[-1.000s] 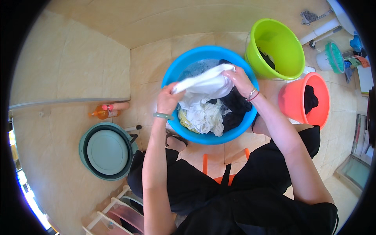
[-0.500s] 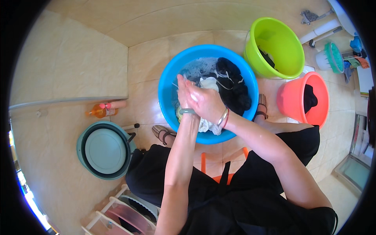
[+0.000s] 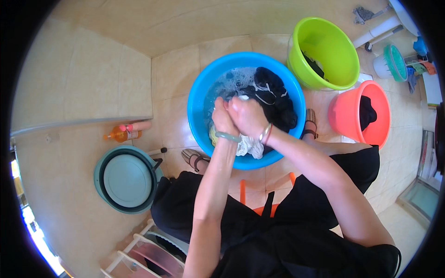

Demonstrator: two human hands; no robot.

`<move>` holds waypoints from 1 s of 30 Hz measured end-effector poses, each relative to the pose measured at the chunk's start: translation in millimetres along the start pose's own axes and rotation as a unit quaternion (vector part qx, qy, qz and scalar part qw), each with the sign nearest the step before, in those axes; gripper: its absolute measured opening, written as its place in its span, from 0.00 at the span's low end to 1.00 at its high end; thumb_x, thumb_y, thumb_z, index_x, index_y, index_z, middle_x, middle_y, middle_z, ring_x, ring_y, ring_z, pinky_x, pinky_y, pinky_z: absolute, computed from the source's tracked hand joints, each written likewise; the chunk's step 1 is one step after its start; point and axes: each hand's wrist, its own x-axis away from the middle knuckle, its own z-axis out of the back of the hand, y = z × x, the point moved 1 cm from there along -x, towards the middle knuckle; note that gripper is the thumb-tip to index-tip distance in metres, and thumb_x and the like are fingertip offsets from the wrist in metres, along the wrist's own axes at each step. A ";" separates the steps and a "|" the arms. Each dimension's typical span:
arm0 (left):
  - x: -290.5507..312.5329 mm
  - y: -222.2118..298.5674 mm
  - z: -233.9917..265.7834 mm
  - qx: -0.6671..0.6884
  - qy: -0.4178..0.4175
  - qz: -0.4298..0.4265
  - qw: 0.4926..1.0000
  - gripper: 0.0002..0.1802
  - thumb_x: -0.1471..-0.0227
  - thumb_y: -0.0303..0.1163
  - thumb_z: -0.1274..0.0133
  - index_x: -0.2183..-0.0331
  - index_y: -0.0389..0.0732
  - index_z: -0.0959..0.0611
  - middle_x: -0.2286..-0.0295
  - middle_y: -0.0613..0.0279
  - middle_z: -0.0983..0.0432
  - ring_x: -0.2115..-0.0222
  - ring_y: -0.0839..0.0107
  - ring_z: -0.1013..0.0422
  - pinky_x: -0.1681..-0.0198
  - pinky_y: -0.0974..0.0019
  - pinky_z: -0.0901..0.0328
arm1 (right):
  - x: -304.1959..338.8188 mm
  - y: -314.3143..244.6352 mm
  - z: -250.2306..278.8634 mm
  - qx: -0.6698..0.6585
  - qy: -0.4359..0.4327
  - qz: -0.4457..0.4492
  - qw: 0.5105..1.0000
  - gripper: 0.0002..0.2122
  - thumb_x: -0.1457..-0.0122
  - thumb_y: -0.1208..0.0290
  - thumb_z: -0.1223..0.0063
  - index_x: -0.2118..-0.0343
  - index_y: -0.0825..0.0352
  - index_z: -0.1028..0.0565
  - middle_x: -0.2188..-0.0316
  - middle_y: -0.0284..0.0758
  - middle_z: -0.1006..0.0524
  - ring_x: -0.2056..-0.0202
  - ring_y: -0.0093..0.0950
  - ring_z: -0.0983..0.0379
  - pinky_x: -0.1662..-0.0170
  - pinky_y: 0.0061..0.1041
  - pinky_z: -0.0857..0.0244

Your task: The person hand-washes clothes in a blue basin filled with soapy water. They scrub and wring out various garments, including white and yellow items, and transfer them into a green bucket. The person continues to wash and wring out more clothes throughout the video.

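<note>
- Tiled floor (image 3: 174, 76) all round, so splashes from the blue basin (image 3: 196, 92) and its sudsy water (image 3: 231, 79) probably don't matter much.
- Left hand (image 3: 224, 116) and right hand (image 3: 249, 118) are both closed, pressed together around white cloth (image 3: 243, 97). Only scraps peek out, can't tell how it's bunched.
- They're over the basin, likely so drips fall straight back in.
- Basin's between the sandals (image 3: 309, 124), handy for both arms, I'd guess.
- Black clothes (image 3: 282, 111) heap on its right, white clothes (image 3: 250, 147) at the near side.
- 2 buckets, green bucket (image 3: 340, 44) and pink bucket (image 3: 344, 116), stand off right, dark cloth (image 3: 367, 112) in each.
</note>
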 end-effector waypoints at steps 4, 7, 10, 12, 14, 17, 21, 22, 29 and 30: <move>4.2 -18.9 -4.3 0.032 0.017 0.037 0.999 0.17 0.44 0.40 0.53 0.81 0.43 0.28 0.80 0.67 0.34 0.76 0.75 0.37 0.71 0.66 0.40 | -36.7 29.8 -8.6 0.046 0.039 -0.057 0.997 0.12 0.42 0.66 0.53 0.76 0.67 0.27 0.79 0.49 0.24 0.75 0.49 0.26 0.71 0.47 0.32; -12.8 -21.5 17.1 0.017 -0.021 0.038 0.999 0.18 0.44 0.41 0.53 0.82 0.44 0.30 0.81 0.68 0.34 0.78 0.75 0.37 0.73 0.65 0.41 | -20.1 9.0 -10.5 0.030 0.010 -0.032 0.999 0.10 0.41 0.64 0.53 0.73 0.66 0.27 0.80 0.49 0.25 0.76 0.50 0.26 0.72 0.46 0.32; -14.1 1.9 22.6 -0.050 -0.024 0.066 0.996 0.20 0.43 0.42 0.54 0.84 0.47 0.33 0.84 0.71 0.37 0.81 0.76 0.37 0.77 0.65 0.42 | 21.5 -12.5 -14.1 -0.015 -0.015 0.038 0.999 0.10 0.41 0.65 0.53 0.72 0.66 0.27 0.79 0.49 0.25 0.76 0.49 0.26 0.72 0.46 0.32; -3.3 1.7 16.2 0.037 -0.039 0.060 0.997 0.19 0.43 0.44 0.53 0.83 0.49 0.31 0.84 0.71 0.37 0.81 0.75 0.38 0.76 0.66 0.40 | 21.2 -9.9 -20.5 -0.049 0.058 0.090 0.993 0.11 0.40 0.62 0.54 0.68 0.66 0.27 0.82 0.46 0.25 0.79 0.44 0.25 0.76 0.44 0.33; 15.5 -3.7 3.5 0.076 -0.009 0.081 0.994 0.17 0.42 0.42 0.52 0.81 0.49 0.31 0.82 0.71 0.36 0.79 0.76 0.37 0.73 0.67 0.38 | -12.5 29.1 -16.9 0.056 -0.024 -0.011 0.998 0.13 0.40 0.60 0.56 0.71 0.65 0.24 0.79 0.46 0.24 0.76 0.46 0.24 0.74 0.45 0.32; 26.9 3.5 2.5 0.049 -0.054 0.053 0.996 0.14 0.41 0.42 0.51 0.75 0.46 0.28 0.77 0.70 0.34 0.74 0.76 0.34 0.67 0.68 0.35 | -38.1 48.8 -6.8 0.028 -0.015 -0.090 0.995 0.16 0.41 0.58 0.57 0.75 0.64 0.23 0.75 0.49 0.23 0.70 0.48 0.25 0.69 0.45 0.32; 32.4 33.4 -2.4 -0.193 -0.114 -0.140 0.964 0.19 0.43 0.43 0.46 0.59 0.37 0.21 0.67 0.64 0.23 0.65 0.75 0.29 0.63 0.72 0.33 | -63.7 61.6 16.0 -0.289 -0.131 -0.102 0.943 0.20 0.39 0.50 0.52 0.75 0.64 0.24 0.76 0.32 0.21 0.72 0.25 0.25 0.68 0.29 0.33; 22.3 32.0 12.1 -0.321 -0.155 -0.162 0.920 0.19 0.44 0.41 0.44 0.58 0.36 0.21 0.66 0.64 0.22 0.65 0.75 0.28 0.63 0.72 0.33 | -62.8 56.6 22.2 -0.425 -0.156 -0.125 0.883 0.20 0.39 0.48 0.51 0.70 0.63 0.23 0.71 0.25 0.24 0.67 0.16 0.30 0.64 0.20 0.36; 56.6 75.8 -23.3 -0.033 -0.258 0.013 0.966 0.22 0.44 0.36 0.45 0.50 0.37 0.24 0.56 0.60 0.23 0.56 0.69 0.27 0.52 0.66 0.33 | -19.9 100.4 1.3 -0.458 -0.133 -0.253 0.842 0.35 0.39 0.35 0.72 0.36 0.54 0.40 0.34 0.33 0.45 0.32 0.36 0.61 0.36 0.54 0.74; 62.7 84.1 -28.5 -0.008 -0.251 0.035 0.967 0.23 0.43 0.38 0.46 0.49 0.37 0.25 0.54 0.60 0.24 0.54 0.68 0.28 0.50 0.64 0.34 | -10.9 115.4 -8.8 -0.471 -0.127 -0.283 0.826 0.36 0.40 0.33 0.73 0.35 0.54 0.42 0.33 0.32 0.48 0.32 0.38 0.63 0.36 0.56 0.75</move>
